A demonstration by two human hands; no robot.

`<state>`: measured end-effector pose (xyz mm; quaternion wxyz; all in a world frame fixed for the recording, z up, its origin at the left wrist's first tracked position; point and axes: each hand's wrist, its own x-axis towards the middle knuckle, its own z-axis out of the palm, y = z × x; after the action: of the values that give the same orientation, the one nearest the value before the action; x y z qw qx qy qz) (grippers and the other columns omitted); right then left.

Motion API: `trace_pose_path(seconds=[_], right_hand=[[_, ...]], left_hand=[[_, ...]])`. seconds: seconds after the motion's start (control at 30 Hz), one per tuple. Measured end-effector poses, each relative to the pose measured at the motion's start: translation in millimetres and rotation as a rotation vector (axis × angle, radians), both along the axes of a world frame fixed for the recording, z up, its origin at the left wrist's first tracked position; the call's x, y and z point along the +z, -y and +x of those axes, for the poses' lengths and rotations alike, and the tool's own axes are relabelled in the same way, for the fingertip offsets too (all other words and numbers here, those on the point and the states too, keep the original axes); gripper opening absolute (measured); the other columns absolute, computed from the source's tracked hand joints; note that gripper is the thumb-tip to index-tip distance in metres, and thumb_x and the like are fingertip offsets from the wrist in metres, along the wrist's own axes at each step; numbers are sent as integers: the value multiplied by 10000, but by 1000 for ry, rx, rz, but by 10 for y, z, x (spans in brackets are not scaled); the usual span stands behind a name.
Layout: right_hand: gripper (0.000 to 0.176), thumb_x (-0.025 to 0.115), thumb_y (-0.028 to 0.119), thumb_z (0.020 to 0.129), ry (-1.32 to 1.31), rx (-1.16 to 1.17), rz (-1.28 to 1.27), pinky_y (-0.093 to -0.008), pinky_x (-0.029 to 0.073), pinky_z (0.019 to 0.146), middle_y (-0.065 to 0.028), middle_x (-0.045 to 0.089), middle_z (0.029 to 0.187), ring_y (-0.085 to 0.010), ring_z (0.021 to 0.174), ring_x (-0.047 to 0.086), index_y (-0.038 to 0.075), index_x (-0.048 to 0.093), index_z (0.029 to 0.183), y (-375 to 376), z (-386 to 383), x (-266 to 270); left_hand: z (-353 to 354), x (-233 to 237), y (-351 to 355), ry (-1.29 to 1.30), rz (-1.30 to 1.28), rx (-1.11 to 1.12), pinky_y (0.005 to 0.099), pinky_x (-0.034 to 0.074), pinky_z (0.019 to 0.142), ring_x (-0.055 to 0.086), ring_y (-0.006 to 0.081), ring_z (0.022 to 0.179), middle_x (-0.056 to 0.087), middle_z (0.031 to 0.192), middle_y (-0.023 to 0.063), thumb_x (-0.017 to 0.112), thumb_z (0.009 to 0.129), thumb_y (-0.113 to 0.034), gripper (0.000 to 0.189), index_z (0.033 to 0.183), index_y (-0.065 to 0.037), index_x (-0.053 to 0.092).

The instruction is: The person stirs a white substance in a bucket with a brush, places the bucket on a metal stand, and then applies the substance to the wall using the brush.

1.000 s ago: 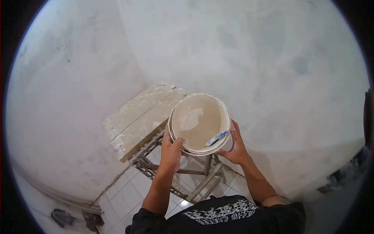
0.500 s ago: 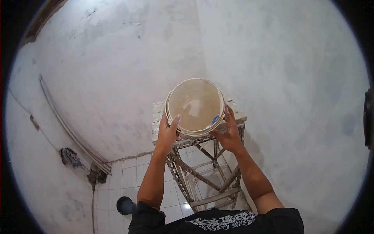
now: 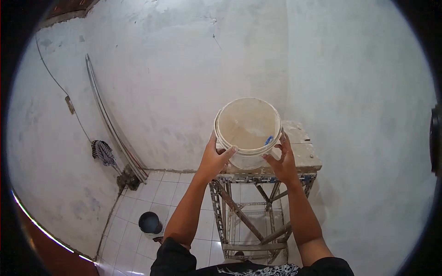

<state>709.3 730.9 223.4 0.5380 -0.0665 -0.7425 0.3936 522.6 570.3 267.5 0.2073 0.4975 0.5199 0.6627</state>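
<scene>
Both hands, left hand (image 3: 215, 161) and right hand (image 3: 282, 162), clasp the bucket (image 3: 247, 131) rim, arms raised.

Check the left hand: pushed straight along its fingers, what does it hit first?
The bucket: the left hand presses its side wall, thumb at the rim. Beyond it probably the plastered wall, depth unclear.
</scene>
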Motion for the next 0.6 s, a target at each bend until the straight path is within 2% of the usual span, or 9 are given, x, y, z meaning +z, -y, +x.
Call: trace_pose_path(seconds=[0.13, 0.3, 0.43, 0.6], right_hand=[[951, 820, 232, 794, 61, -93, 17, -484, 389, 1083, -215, 310, 1560, -326, 1386, 405, 78, 287, 1566, -114, -70, -2], [927, 802, 267, 831, 105, -131, -8, -443, 427, 1048, -213, 332, 1555, -328, 1389, 396, 91, 274, 1572, -127, -166, 54], [945, 807, 288, 827, 180, -183, -61, -427, 434, 1048, -216, 324, 1560, -329, 1393, 394, 96, 263, 1576, -82, -158, 109], [994, 837, 268, 791, 231, -243, -5, -431, 438, 1045, -209, 315, 1570, -326, 1397, 398, 99, 255, 1579, -35, -163, 53]], left_hand=[[-155, -69, -180, -32, -25, 24, 236, 471, 539, 574, 95, 685, 665, 993, 84, 750, 893, -255, 863, 1556, -102, 219], [-297, -168, -274, 14, -9, 28, 239, 443, 529, 540, 70, 631, 655, 848, 77, 698, 943, -245, 818, 1568, -86, 195], [-355, -224, -362, 54, -22, -39, 234, 437, 537, 530, 65, 620, 645, 793, 52, 677, 955, -210, 813, 1577, -71, 172], [-395, -335, -365, 41, 2, -61, 220, 430, 564, 525, 59, 638, 633, 766, 42, 646, 953, -149, 800, 1585, -73, 162]])
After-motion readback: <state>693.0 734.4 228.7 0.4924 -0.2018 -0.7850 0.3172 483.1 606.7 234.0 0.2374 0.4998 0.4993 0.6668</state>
